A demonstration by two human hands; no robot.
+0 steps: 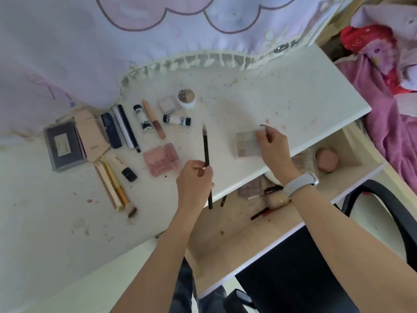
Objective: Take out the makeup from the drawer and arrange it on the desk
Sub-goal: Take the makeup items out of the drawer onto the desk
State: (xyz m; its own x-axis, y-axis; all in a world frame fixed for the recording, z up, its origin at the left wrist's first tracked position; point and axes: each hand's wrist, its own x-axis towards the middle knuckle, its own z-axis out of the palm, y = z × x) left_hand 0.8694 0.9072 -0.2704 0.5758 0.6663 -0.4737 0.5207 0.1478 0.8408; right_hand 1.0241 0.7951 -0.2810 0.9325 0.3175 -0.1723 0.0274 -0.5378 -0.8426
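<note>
Two bare forearms reach in from below over an open drawer (225, 233), where a few makeup items still lie. The left hand (194, 184) grips a black makeup pencil (206, 152), tip pointing away over the white bench (282, 98). The right hand (272, 143), a grey band (300, 184) on its wrist, pinches an eyeshadow palette (247, 144) resting on the bench. Tubes, compacts and brushes lie in rows to the left.
</note>
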